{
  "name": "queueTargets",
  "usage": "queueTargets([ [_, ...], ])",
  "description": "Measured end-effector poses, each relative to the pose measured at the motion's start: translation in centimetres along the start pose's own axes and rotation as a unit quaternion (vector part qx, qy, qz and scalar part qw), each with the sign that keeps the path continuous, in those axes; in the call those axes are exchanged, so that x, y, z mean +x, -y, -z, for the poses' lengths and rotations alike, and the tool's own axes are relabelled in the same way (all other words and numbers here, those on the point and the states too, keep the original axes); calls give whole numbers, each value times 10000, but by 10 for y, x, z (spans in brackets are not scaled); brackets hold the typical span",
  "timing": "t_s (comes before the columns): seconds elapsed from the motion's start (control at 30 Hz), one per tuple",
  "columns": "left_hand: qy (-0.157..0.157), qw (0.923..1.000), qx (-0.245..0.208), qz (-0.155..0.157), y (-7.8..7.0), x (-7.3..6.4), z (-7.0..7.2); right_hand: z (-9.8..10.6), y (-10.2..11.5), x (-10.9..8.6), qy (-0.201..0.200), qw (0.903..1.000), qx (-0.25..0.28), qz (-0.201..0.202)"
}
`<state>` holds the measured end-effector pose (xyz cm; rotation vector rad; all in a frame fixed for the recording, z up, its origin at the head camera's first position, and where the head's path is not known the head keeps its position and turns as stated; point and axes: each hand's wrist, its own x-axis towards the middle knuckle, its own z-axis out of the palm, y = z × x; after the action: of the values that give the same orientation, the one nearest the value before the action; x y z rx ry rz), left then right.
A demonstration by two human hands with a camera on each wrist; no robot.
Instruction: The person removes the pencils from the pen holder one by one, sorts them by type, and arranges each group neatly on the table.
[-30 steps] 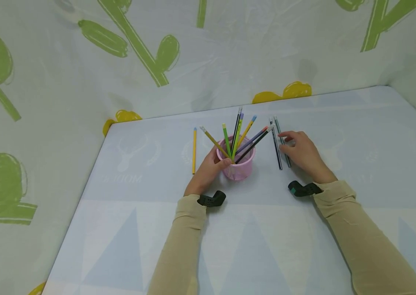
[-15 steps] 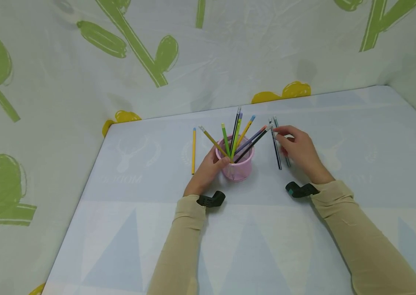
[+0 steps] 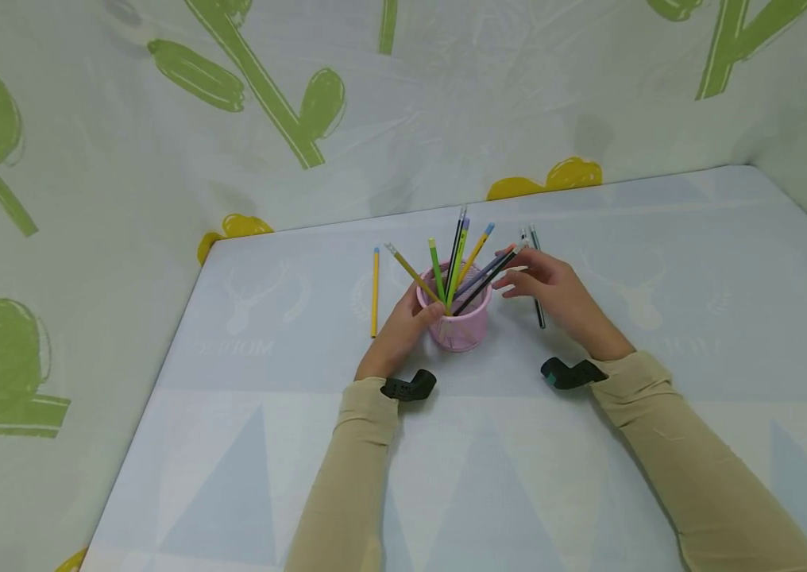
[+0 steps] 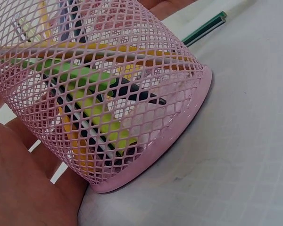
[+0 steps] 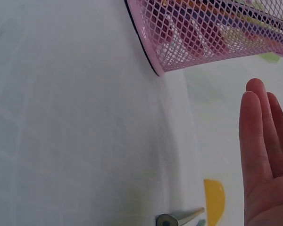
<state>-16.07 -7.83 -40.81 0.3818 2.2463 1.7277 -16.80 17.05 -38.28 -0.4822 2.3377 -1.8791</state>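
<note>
My left hand (image 3: 398,338) grips the side of a pink mesh pencil cup (image 3: 462,334), thumb near the rim. Several pencils lean in it, among them a green pencil (image 3: 435,258), an orange-yellow pencil (image 3: 475,253) and a black pencil (image 3: 484,287). My right hand (image 3: 554,290) hovers at the cup's right side, close to the leaning pencils. In the right wrist view, that hand's fingers (image 5: 252,136) are straight, apart from the mesh, and hold nothing. Two dark pencils (image 3: 541,315) lie on the table, partly hidden behind the right hand.
A yellow pencil (image 3: 375,294) with a blue end lies left of the cup. Pale patterned cloth covers the table (image 3: 489,461). A wall sheet with green plant prints (image 3: 446,111) rises behind the table's far edge.
My right hand has moved left from beside the two loose dark pencils to the cup's right side. The left hand has kept its grip on the cup.
</note>
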Motion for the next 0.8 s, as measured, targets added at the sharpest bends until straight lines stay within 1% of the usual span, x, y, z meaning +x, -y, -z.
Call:
queueTargets([
  [0.13,66,10000,49,45,-3,-1,1,-5,2,0,284,9991,274,122],
  [0.2,103,9999,72,65,-7,-2,2,-6,3,-1,386,9987,310,126],
  [0.37,123,9998,128,109,-26,-11,0,-10,7,-3,649,9975,191,-178],
  [0.43,116,9998,150,107,-31,-14,-1,-13,10,-4,742,9966,126,-320],
  [0.5,122,9997,164,117,-32,-14,-1,-16,15,-5,804,9959,155,-391],
  [0.67,130,9998,115,115,-33,-15,-1,-23,26,-8,897,9950,245,-359],
  [0.8,139,9997,88,158,-33,-16,-2,-28,22,-7,908,9947,228,-417],
])
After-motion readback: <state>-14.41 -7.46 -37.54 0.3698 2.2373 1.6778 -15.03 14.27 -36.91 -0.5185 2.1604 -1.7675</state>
